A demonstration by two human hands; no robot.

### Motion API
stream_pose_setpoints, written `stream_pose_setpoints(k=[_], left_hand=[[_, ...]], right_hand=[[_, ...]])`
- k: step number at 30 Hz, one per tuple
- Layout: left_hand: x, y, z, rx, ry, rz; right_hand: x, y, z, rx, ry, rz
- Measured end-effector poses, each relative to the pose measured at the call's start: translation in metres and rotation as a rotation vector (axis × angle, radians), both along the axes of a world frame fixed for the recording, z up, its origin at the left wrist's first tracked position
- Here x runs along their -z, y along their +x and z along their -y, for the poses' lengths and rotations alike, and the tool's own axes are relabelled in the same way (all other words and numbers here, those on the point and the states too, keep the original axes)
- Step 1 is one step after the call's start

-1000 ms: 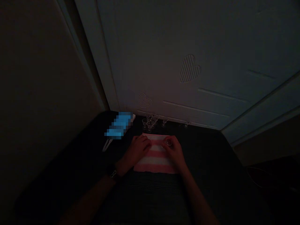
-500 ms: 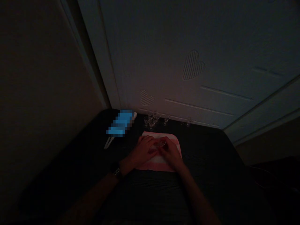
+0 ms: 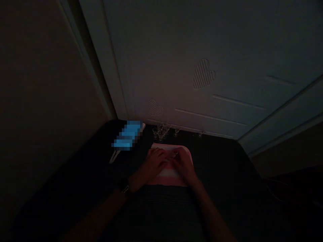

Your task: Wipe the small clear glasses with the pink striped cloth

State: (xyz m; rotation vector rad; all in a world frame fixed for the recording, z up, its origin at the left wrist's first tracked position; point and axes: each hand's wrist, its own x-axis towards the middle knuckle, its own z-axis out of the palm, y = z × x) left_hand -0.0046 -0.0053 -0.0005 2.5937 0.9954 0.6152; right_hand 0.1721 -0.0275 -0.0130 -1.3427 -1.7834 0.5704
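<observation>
One glass (image 3: 175,154) is clamped in the right hand (image 3: 184,164) over the cloth (image 3: 169,180); the left hand's (image 3: 153,162) grip cannot be told. Handling is judged unfinished; whether the glasses (image 3: 160,135) at the worktop's (image 3: 164,208) rear are done is not shown.

Dark table (image 3: 156,211); on it: pink-and-white cloth (image 3: 169,180), small clear glasses (image 3: 160,135) at back, pixelated blue object (image 3: 128,134).

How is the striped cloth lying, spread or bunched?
Spread: the cloth lies flat where visible, near edge laid out; left hand and right hand hide parts.
</observation>
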Motion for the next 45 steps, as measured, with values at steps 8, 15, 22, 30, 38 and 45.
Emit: stream_pose_setpoints(k=[8, 15, 22, 30, 38, 45], left_hand=[[0.001, 0.000, -0.001, 0.026, 0.053, 0.013], [-0.004, -0.003, -0.002, 0.042, 0.118, 0.070], [-0.002, -0.004, -0.005, -0.023, 0.081, 0.104], [-0.006, 0.000, 0.000, -0.039, 0.003, 0.230], [-0.006, 0.001, 0.001, 0.009, 0.022, 0.138], [-0.003, 0.001, 0.000, -0.016, 0.086, 0.160]], right_hand=[[0.003, 0.003, -0.005, -0.012, -0.187, -0.275], [-0.004, 0.001, -0.001, -0.022, -0.212, -0.261], [-0.009, -0.003, 0.005, -0.108, -0.246, -0.362], [-0.014, -0.007, 0.005, -0.251, -0.400, -0.650], [-0.010, -0.004, -0.002, -0.132, -0.354, -0.666], [-0.008, -0.003, -0.003, -0.116, -0.308, -0.598]])
